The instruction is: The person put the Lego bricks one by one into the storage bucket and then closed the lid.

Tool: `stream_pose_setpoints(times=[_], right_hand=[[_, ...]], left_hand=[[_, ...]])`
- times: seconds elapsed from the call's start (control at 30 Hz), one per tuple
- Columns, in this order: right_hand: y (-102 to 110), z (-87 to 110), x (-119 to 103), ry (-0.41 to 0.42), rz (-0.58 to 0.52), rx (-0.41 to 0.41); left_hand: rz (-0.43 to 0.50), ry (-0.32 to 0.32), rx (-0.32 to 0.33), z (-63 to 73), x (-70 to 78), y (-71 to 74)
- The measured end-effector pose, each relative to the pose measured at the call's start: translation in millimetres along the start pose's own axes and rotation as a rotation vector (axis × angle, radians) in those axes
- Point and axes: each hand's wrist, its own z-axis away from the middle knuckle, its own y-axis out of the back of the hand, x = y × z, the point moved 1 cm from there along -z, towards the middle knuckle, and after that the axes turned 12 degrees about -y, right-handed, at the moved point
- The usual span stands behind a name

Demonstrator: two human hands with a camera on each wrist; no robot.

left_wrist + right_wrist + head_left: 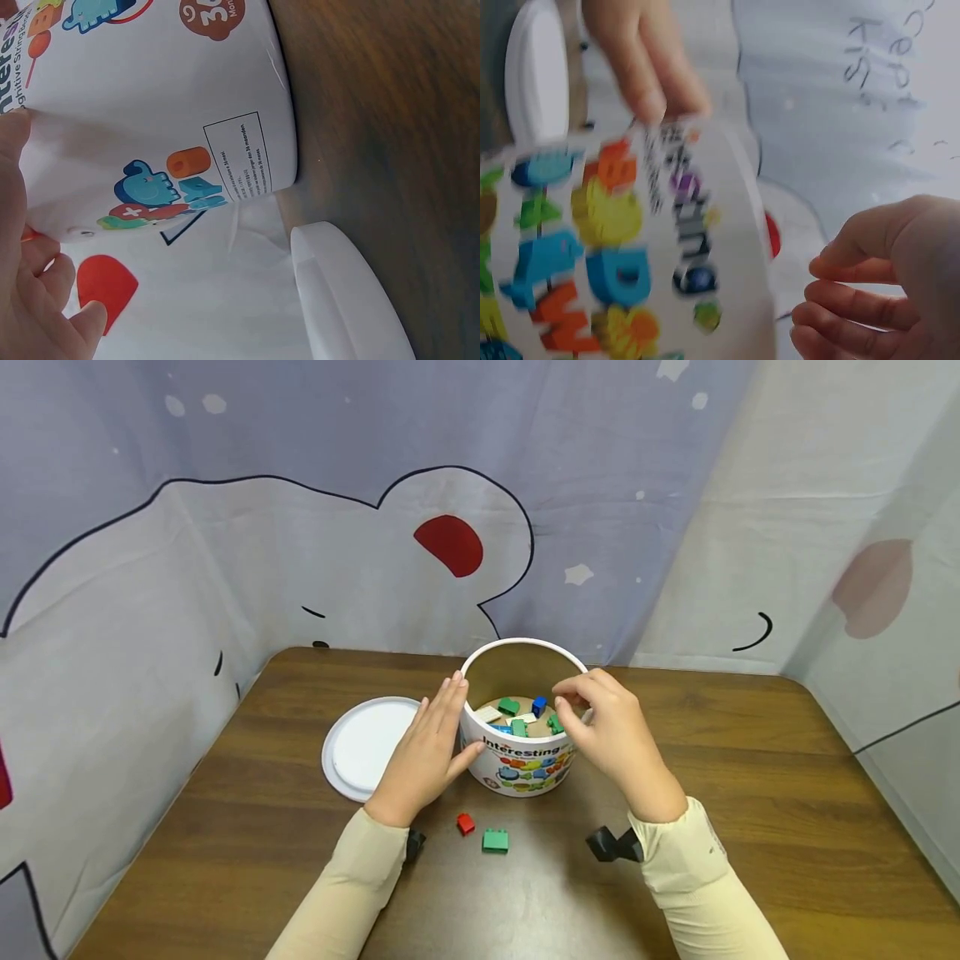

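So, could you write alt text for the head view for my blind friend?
A person's left hand touches the side of an open white tub of toy bricks, while their right hand hangs at its rim. On the wooden table, a red brick and a green brick lie in front, a white lid to the left.

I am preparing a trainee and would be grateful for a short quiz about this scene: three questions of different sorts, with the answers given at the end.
1. Which hand touches the outer wall of the bucket?
2. Which colours lie on the table, one block each, nearer to the person than the bucket?
A) yellow and blue
B) red and green
C) white and orange
3. True or false: the white lid covers the bucket.

Key:
1. The left hand.
2. B: a red block and a green block.
3. False; it lies on the table, left of the bucket.
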Motion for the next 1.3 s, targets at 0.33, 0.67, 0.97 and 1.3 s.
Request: stream_pose_setpoints(times=[0.33, 0.67, 0.97, 1.3], right_hand=[[0.2, 33.8, -22.0, 0.185, -0.116, -0.136], [-22.7, 57.2, -26.8, 0.158, 0.067, -0.503], [-52.1, 64.4, -21.0, 0.131, 0.160, -0.761], [-76.0, 72.5, -14.2, 0.101, 0.162, -0.837]], left_hand=[[0.001, -0.001, 0.003, 0.5, -0.2, 0.3], [-0.002, 0.001, 0.000, 0.8, -1.3, 1.5], [-0.010, -0.009, 0.008, 1.4, -1.5, 1.6], [-0.022, -0.023, 0.021, 2.3, -2.7, 0.8]])
